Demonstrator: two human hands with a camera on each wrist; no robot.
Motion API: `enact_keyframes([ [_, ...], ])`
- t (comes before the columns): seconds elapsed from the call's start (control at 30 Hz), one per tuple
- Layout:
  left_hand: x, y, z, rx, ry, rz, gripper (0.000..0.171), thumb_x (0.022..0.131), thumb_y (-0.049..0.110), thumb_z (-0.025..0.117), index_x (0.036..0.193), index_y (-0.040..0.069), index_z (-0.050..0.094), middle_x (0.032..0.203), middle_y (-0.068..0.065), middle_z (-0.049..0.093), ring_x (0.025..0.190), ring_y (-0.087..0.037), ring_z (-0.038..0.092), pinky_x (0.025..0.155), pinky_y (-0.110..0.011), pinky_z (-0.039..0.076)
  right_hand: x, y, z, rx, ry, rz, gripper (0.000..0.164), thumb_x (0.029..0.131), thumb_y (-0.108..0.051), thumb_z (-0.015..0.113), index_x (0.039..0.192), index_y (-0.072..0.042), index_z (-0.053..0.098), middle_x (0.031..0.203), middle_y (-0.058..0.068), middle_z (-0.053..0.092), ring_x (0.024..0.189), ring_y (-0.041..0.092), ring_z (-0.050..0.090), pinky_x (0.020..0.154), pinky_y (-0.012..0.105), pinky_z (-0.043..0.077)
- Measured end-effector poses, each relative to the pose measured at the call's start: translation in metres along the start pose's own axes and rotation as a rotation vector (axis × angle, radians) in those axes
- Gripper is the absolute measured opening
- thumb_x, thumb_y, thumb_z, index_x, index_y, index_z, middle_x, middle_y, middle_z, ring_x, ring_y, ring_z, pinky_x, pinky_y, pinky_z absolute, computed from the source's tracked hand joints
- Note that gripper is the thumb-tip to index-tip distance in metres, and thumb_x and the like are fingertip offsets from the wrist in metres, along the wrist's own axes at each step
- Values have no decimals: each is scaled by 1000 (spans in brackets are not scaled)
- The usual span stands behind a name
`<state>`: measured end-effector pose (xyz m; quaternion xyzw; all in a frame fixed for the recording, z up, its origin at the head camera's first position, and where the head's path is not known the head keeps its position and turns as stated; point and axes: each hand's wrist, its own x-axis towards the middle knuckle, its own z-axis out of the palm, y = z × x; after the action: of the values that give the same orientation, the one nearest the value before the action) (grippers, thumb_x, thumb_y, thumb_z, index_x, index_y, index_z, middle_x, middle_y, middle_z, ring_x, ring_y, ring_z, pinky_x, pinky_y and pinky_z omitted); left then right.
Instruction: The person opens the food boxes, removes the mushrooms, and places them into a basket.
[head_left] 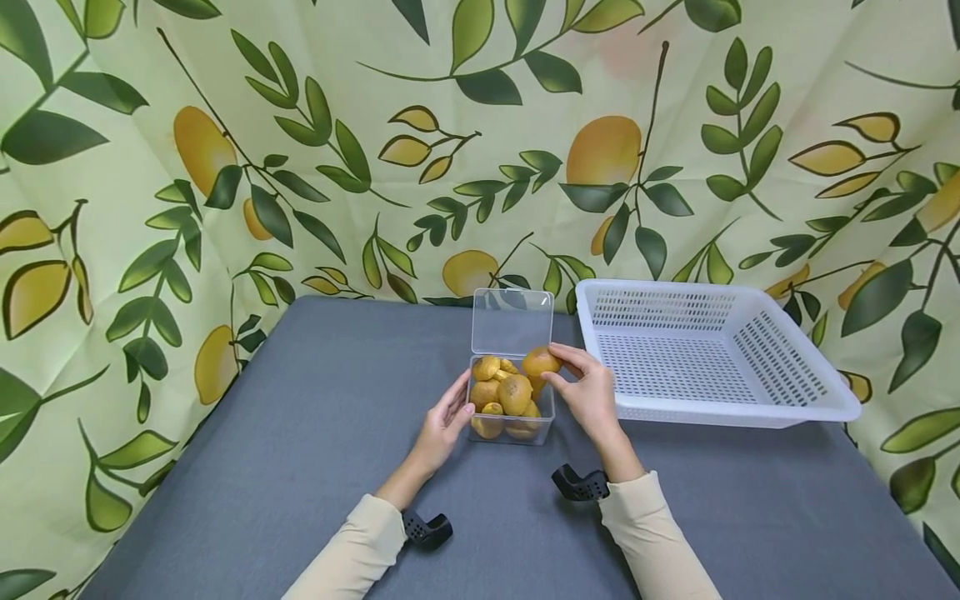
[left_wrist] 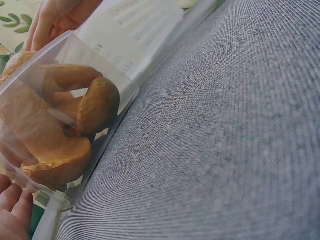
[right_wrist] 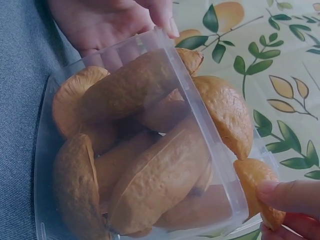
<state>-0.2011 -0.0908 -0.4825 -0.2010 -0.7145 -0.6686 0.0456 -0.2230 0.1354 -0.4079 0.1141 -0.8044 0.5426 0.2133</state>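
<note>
A clear plastic box (head_left: 512, 439) with its lid (head_left: 512, 321) raised at the back holds several brown mushrooms (right_wrist: 160, 180). My left hand (head_left: 441, 425) holds the box at its left side, thumb at the front left corner of the rim and fingers along the outer wall. Between thumb and fingers, my right hand (head_left: 588, 392) pinches one mushroom (head_left: 542, 363) at the box's right rim. In the right wrist view, the fingertips (right_wrist: 285, 195) are on this mushroom, beside the other mushrooms. The box wall partly veils those lower down.
A white perforated plastic basket (head_left: 720, 412) stands to the right of the box, near the back edge of the grey cloth-covered table (head_left: 337, 375). A leaf-and-fruit-printed curtain (head_left: 420, 108) surrounds the table at the back and sides. Each wrist carries a black mount (head_left: 429, 531).
</note>
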Motion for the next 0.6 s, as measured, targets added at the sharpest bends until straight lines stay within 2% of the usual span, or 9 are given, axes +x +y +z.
enact_keyframes([
  [0.2, 1, 0, 1, 4, -3, 24, 54, 99, 6, 46, 149, -5, 29, 155, -27, 29, 144, -42, 29, 111, -6, 28, 0, -1, -2, 13, 47, -16, 42, 70, 13, 76, 111, 13, 67, 118, 31, 65, 110, 43, 64, 94, 30, 54],
  [0.43, 1, -1, 1, -2, -3, 37, 53, 99, 4, 45, 148, -8, 28, 155, -29, 28, 144, -44, 27, 111, -4, 27, 1, -7, -5, 29, 109, -13, 41, 71, 13, 76, 111, 12, 67, 119, 29, 66, 111, 42, 63, 91, 7, 51],
  [0.6, 0, -1, 1, 3, 5, 31, 53, 99, 4, 46, 148, -7, 29, 155, -28, 29, 144, -42, 27, 110, -4, 27, 2, -8, -5, 43, 140, -16, 41, 71, 13, 76, 110, 12, 67, 117, 30, 66, 110, 42, 63, 90, 6, 51],
])
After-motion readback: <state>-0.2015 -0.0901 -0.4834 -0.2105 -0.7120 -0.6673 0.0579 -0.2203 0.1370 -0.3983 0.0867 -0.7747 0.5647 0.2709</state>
